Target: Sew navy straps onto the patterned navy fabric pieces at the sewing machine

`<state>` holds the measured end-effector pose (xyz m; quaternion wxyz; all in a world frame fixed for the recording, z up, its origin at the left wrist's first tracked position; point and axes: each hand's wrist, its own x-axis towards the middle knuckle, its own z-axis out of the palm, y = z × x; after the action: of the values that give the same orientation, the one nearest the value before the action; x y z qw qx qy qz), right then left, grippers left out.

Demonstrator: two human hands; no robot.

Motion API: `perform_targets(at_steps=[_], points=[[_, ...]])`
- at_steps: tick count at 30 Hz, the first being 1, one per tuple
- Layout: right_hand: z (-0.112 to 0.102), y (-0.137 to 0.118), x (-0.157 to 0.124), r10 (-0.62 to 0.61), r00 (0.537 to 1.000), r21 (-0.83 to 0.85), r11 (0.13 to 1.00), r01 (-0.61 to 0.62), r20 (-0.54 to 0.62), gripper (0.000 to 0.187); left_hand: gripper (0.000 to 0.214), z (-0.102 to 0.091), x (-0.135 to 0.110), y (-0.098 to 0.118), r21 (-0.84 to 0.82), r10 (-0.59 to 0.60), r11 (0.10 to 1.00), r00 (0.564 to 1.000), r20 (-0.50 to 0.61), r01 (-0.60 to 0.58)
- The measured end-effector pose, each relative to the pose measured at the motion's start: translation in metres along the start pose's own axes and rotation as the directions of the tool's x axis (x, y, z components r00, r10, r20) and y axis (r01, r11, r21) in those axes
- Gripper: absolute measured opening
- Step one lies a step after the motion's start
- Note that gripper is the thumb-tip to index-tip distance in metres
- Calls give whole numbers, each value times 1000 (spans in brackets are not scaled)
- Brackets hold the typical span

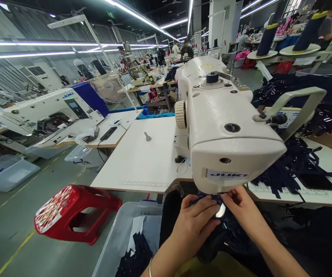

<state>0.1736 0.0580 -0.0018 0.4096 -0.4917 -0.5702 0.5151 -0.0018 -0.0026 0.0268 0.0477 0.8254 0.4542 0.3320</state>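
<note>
Here, dark navy cloth (212, 246) is held by 2 bare hands just below the front end of a white JUKI sewing machine (232, 115), low in the view and right of centre. The left hand (196, 219) is mostly closed, its fingers bent together over the cloth. By the right hand (242, 206), also nearly closed, the cloth is pinched close under the machine head; its fingertips are partly hidden. Between the hands a bright white spot is seen, but what it is cannot be told. On the left wrist a bangle (150, 267) is worn. To the left, a small grey metal piece (147, 136) is set on the white worktop (143, 161). To the right, dark strips (281, 165) are heaped beside a black phone (317, 181). On the floor at left, a red stool (76, 219) is placed near a clear plastic bin (111, 234).
</note>
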Motion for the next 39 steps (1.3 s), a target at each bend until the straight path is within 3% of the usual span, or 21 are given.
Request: perform_targets(at_steps=[10, 17, 24, 33, 39], points=[[8, 7, -3, 75, 997, 217, 973, -81, 35, 45, 26, 0, -4, -2, 39, 0, 999, 996, 93, -4], [11, 1, -2, 50, 999, 206, 977, -46, -16, 50, 25, 2, -1, -8, -132, -60, 989, 998, 16, 61], [8, -3, -5, 126, 992, 236, 964, -123, -1, 42, 26, -7, 7, -2, 138, 59, 987, 988, 143, -79], [9, -6, -3, 85, 996, 278, 957, -85, 14, 37, 24, -7, 7, -4, 223, 78, 968, 983, 165, -115], [-1, 1, 2, 55, 998, 89, 994, -58, 40, 42, 24, -12, 10, -4, 263, 103, 952, 972, 212, -158]])
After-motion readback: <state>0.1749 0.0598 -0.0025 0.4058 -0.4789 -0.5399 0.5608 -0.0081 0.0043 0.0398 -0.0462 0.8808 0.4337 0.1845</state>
